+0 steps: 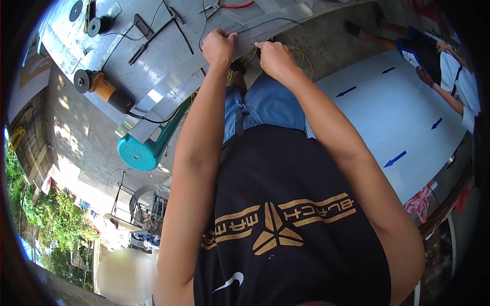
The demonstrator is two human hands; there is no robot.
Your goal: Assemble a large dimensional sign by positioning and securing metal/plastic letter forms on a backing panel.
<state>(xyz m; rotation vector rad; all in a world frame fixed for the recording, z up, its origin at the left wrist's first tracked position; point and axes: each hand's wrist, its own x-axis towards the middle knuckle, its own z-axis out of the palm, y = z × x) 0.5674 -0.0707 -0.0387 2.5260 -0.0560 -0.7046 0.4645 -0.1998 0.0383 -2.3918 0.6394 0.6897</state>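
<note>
Hands pinch a long flat grey metal strip (204, 64) that lies slantwise on the grey worktop (148, 48): left hand (218, 47) is fisted on its edge, right hand (274, 57) is pinched closed just beside. An orange angle grinder (102, 87) rests left of the strip, and a teal plastic stool (145, 148) stands below it.
</note>
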